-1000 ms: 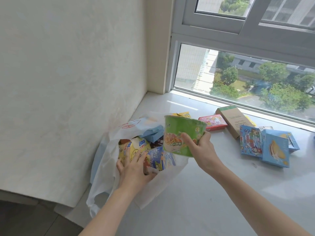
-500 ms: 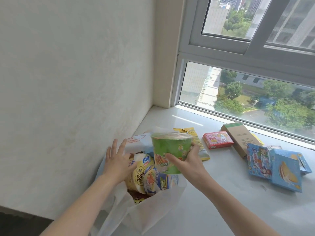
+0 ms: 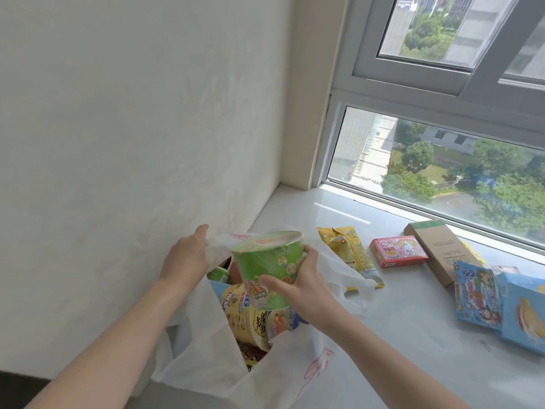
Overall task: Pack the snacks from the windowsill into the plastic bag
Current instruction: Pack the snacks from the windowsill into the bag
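My right hand (image 3: pixel 298 283) grips a green noodle cup (image 3: pixel 267 268) upright, just above the open mouth of the white plastic bag (image 3: pixel 212 364). The bag stands against the wall on the windowsill (image 3: pixel 398 349) and holds several snack packs, among them a yellow-and-blue noodle bowl (image 3: pixel 250 317). My left hand (image 3: pixel 184 259) holds the bag's far rim, pulling it toward the wall. On the sill to the right lie a yellow packet (image 3: pixel 349 249), a red box (image 3: pixel 398 250), a brown carton (image 3: pixel 439 250) and blue boxes (image 3: pixel 501 302).
A white wall (image 3: pixel 132 143) runs along the left, right beside the bag. The window frame (image 3: pixel 413 93) closes the back of the sill. One bag handle (image 3: pixel 358 286) is draped over the yellow packet's lower end.
My left hand has moved from the packs inside the bag to its far rim. My right hand has carried the green cup left and down, over the bag's mouth.
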